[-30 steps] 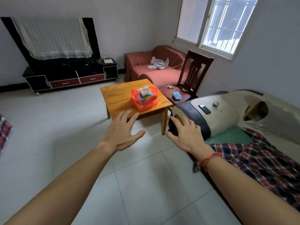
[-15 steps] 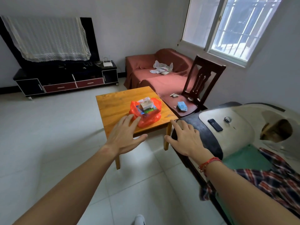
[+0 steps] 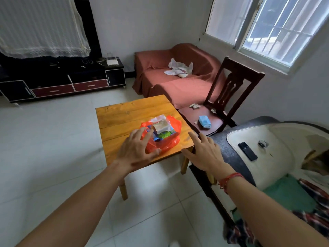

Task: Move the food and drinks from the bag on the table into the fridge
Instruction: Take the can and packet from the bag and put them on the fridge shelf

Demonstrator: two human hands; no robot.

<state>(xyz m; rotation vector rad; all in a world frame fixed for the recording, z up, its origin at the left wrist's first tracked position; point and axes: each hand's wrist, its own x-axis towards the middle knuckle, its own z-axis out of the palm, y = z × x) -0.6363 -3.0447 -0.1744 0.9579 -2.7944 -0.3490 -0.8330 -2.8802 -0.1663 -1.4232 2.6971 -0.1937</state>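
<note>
An orange plastic bag (image 3: pixel 167 145) sits near the front right corner of a small wooden table (image 3: pixel 124 116). Packaged food (image 3: pixel 161 126) sticks out of its open top, a pale box above green and blue packets. My left hand (image 3: pixel 135 152) is open, fingers spread, over the bag's left side; whether it touches the bag is unclear. Open too, my right hand (image 3: pixel 204 152) hovers just right of the table's corner, apart from the bag. No fridge is in view.
A dark wooden chair (image 3: pixel 229 97) with a blue packet (image 3: pixel 205 121) stands right of the table. A worn sofa arm (image 3: pixel 263 150) holding a phone (image 3: pixel 247 151) is close on my right. Behind are a red-covered sofa (image 3: pixel 178 75) and a TV cabinet (image 3: pixel 62 81). White tiled floor lies left.
I have moved closer to the table. Both open hands have advanced toward the bag, the left one now reaching its side.
</note>
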